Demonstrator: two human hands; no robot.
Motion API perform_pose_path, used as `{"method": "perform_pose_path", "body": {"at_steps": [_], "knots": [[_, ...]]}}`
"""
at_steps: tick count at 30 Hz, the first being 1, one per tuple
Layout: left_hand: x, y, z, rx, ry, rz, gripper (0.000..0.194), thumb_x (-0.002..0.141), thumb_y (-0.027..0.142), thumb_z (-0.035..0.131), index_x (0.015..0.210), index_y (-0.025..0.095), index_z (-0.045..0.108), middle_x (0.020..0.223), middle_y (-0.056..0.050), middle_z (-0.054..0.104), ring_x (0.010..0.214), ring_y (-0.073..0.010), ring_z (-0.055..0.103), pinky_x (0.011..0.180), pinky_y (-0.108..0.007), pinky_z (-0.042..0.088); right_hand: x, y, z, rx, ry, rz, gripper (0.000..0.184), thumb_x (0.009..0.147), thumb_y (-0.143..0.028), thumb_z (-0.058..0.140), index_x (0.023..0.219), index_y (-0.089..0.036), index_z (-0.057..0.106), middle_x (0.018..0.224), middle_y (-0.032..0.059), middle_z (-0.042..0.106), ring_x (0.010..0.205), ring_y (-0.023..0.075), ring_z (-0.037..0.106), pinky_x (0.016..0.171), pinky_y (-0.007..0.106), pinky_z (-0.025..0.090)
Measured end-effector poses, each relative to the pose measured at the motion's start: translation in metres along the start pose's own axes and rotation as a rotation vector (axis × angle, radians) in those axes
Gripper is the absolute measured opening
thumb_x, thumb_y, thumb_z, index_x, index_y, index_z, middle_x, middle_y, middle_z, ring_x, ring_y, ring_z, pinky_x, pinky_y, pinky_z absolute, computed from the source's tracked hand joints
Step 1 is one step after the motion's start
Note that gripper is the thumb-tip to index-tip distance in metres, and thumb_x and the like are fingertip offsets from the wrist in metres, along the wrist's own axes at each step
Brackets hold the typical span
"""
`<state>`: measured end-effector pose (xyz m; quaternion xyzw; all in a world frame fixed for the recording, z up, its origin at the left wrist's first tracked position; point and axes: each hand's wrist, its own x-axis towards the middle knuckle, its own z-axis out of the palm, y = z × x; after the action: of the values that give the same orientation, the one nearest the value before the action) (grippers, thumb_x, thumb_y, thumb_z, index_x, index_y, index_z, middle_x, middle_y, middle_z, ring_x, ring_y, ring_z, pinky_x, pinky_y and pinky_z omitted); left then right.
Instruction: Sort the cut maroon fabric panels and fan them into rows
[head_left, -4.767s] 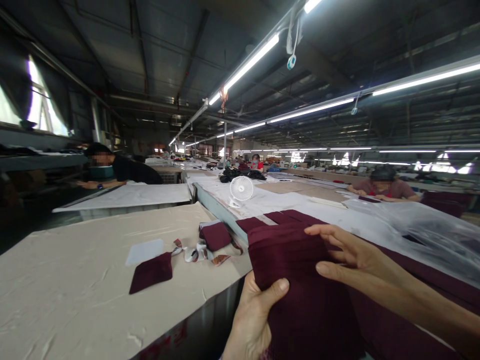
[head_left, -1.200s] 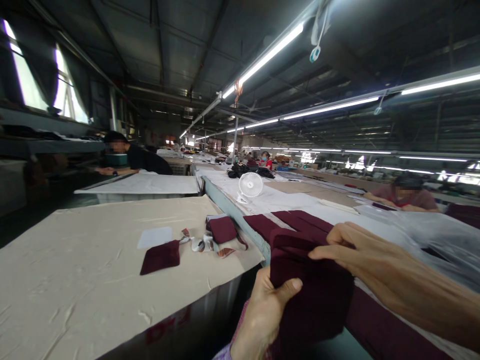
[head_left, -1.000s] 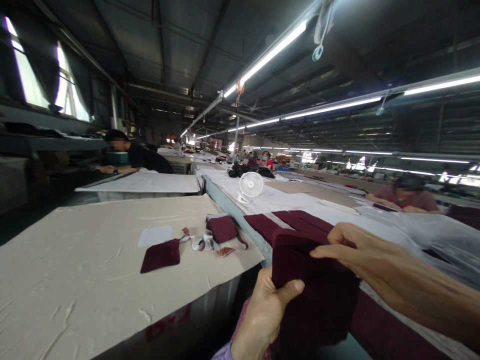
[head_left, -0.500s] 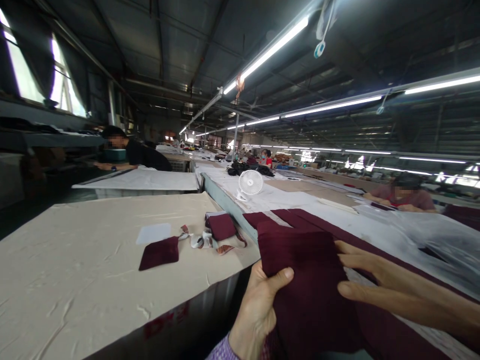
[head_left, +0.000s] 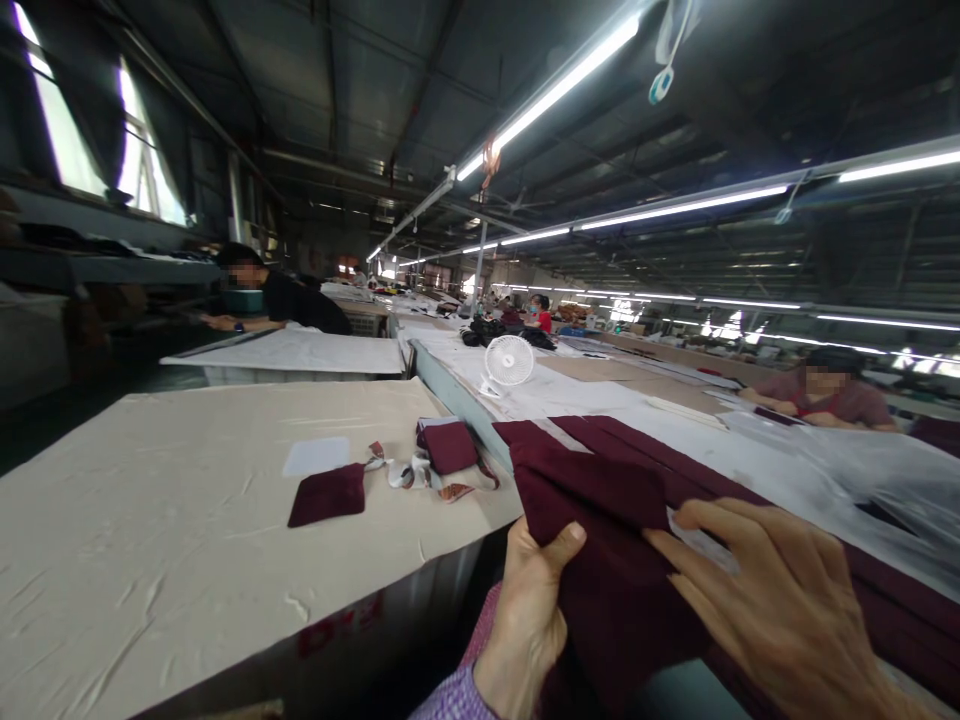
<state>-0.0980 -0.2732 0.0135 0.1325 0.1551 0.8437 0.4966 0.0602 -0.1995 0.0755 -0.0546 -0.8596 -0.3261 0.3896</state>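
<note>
Head view: a wide table covered in wrinkled beige sheeting point(head_left: 210, 600) stands to my left, and a long table covered in white sheeting point(head_left: 585, 395) extends ahead. Long dark-maroon fabric strips point(head_left: 645, 452) lie across the near part of the long table. A creased dark-maroon cloth panel point(head_left: 607, 600) is held up nearest me, in front of these strips. For good control, I judge that the supporting grip should be firm and the opposite edge worked lightly, so the cloth lies flat and does not slip. My left hand point(head_left: 529, 590) is closed on the panel's left edge, thumb on the near face, fingers largely hidden. My right hand point(head_left: 772, 590) is half curled, fingertips at the panel's right side; whether it pinches the cloth, I cannot tell.
</note>
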Motion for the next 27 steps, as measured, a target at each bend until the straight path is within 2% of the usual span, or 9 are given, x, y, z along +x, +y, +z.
{"method": "perform_pose_path", "body": {"at_steps": [3,8,11,14,16,19,21,24,27], "knots": [[-0.001,-0.001,0.0,0.002,-0.021,0.002,0.029,0.057,0.018,0.092,0.08,0.015,0.076,0.075,-0.007,0.079,0.081,-0.0271,0.076,0.085,-0.04,0.058,-0.002,-0.002,-0.001,-0.005,-0.07,-0.04,0.026,0.095,-0.008,0.05,0.097,-0.025,0.069,0.088,0.0057,0.067,0.081,0.0269,0.059,0.076,0.043,0.04],[-0.002,-0.005,0.001,0.035,0.015,0.043,0.027,0.059,0.021,0.091,0.08,0.015,0.075,0.076,-0.007,0.078,0.085,-0.0282,0.075,0.085,-0.04,0.057,0.003,0.0,0.005,0.0,-0.154,-0.078,0.03,0.098,-0.009,0.043,0.084,-0.022,0.065,0.09,0.0068,0.069,0.079,0.0253,0.06,0.072,0.041,0.041],[-0.002,-0.008,0.002,0.06,0.058,0.05,0.027,0.058,0.023,0.091,0.077,0.014,0.074,0.072,-0.007,0.077,0.084,-0.0283,0.075,0.084,-0.039,0.057,0.007,0.006,0.013,0.079,-0.15,0.032,0.03,0.104,-0.025,0.042,0.088,-0.021,0.067,0.099,0.0085,0.074,0.079,0.0247,0.067,0.072,0.041,0.048],[-0.001,-0.009,0.004,0.042,0.059,0.025,0.029,0.055,0.022,0.093,0.075,0.014,0.073,0.072,-0.007,0.077,0.084,-0.0279,0.075,0.084,-0.039,0.056,0.01,0.012,0.018,0.184,-0.235,0.189,0.037,0.106,-0.043,0.042,0.087,-0.021,0.066,0.088,0.0066,0.076,0.071,0.0225,0.072,0.064,0.036,0.056],[-0.001,-0.01,0.005,0.019,0.065,0.024,0.029,0.054,0.022,0.093,0.074,0.015,0.072,0.073,-0.007,0.077,0.084,-0.027,0.075,0.085,-0.038,0.056,0.012,0.012,0.019,0.258,-0.219,0.231,0.037,0.106,-0.044,0.043,0.086,-0.021,0.065,0.085,0.0067,0.074,0.073,0.0219,0.073,0.062,0.032,0.059],[0.0,-0.011,0.007,-0.002,0.103,0.027,0.031,0.053,0.021,0.093,0.075,0.015,0.072,0.075,-0.006,0.078,0.081,-0.0254,0.075,0.086,-0.038,0.056,0.014,0.005,0.017,0.374,-0.134,0.213,0.03,0.104,-0.036,0.048,0.084,-0.02,0.065,0.096,0.0097,0.071,0.086,0.0228,0.074,0.072,0.031,0.062],[-0.001,-0.012,0.007,-0.011,0.111,0.015,0.033,0.051,0.021,0.094,0.076,0.015,0.073,0.073,-0.005,0.078,0.079,-0.0252,0.075,0.086,-0.038,0.056,0.015,0.001,0.014,0.471,-0.195,0.238,0.025,0.101,-0.032,0.051,0.085,-0.021,0.067,0.098,0.0093,0.073,0.087,0.0227,0.075,0.073,0.03,0.064],[-0.003,-0.012,0.007,-0.024,0.063,-0.011,0.037,0.05,0.022,0.096,0.079,0.015,0.073,0.073,-0.006,0.078,0.083,-0.0266,0.075,0.089,-0.039,0.056,0.014,0.002,0.008,0.605,-0.379,0.324,0.023,0.098,-0.034,0.055,0.106,-0.02,0.071,0.113,0.0121,0.075,0.102,0.0273,0.074,0.084,0.035,0.065],[-0.004,-0.011,0.007,-0.087,0.003,-0.065,0.042,0.062,0.043,0.092,0.089,0.017,0.075,0.089,-0.008,0.08,0.094,-0.0285,0.074,0.092,-0.04,0.056,0.013,0.01,-0.001,0.678,-0.518,0.353,0.043,0.098,-0.04,0.056,0.137,-0.022,0.06,0.134,0.0145,0.067,0.121,0.0317,0.065,0.097,0.043,0.059]]}}
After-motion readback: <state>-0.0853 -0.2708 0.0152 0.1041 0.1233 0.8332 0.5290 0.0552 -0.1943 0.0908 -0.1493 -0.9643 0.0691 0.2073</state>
